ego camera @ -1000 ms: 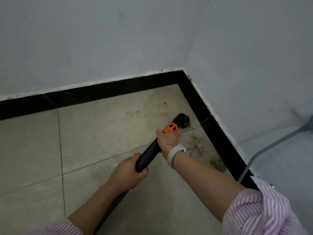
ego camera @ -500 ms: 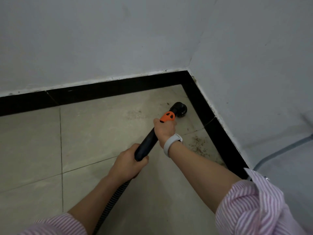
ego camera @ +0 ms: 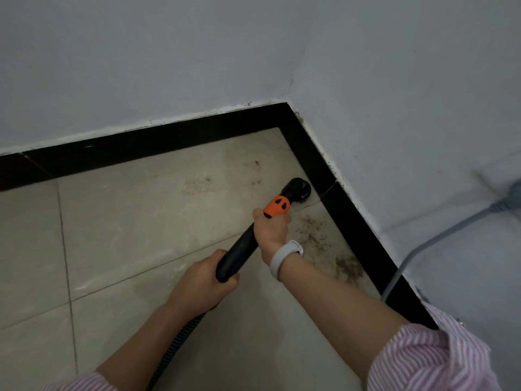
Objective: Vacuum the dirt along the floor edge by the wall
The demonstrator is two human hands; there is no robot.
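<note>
head view, tool: black vacuum wand [ego camera: 239, 253] with orange collar [ego camera: 276, 207]; round nozzle [ego camera: 298, 189] sits on the floor [ego camera: 135, 221], centre right, just beside the black skirting [ego camera: 318, 167].
grip: left hand [ego camera: 201, 283] is clenched on the wand's lower end, right hand [ego camera: 271, 228] wrapped around it below the collar.
dirt: brown patches [ego camera: 329, 246] lie along the right edge, nearer than the nozzle; fainter specks [ego camera: 203, 183] at centre.
progress: partial, by my judgement; that nearer strip remains.
</note>
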